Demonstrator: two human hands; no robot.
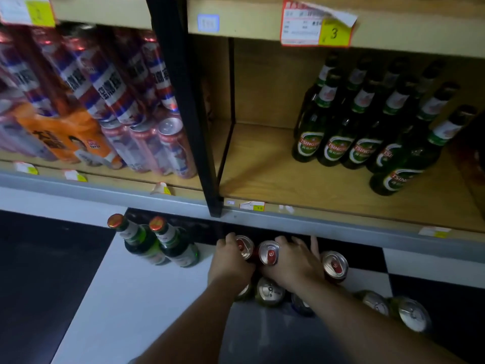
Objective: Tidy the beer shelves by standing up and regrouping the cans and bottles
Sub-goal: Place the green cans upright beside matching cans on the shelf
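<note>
Several upright beer cans stand on the floor below the shelf. My left hand (230,264) curls round a red can (245,246). My right hand (296,261) wraps round the red can (268,253) beside it, fingers spread over its far side. A third red can (334,266) stands to the right, untouched. Green cans (270,291) sit nearer me, partly hidden by my wrists, and two more cans (413,313) stand at the right. Two green bottles (173,245) with orange caps stand on the floor to the left.
The wooden shelf (262,166) above holds several green Tsingtao bottles (362,137) at its right; its left half is bare. Left of the black post (183,101), wrapped can packs (118,101) fill the neighbouring bay. The grey shelf lip (341,224) overhangs the cans.
</note>
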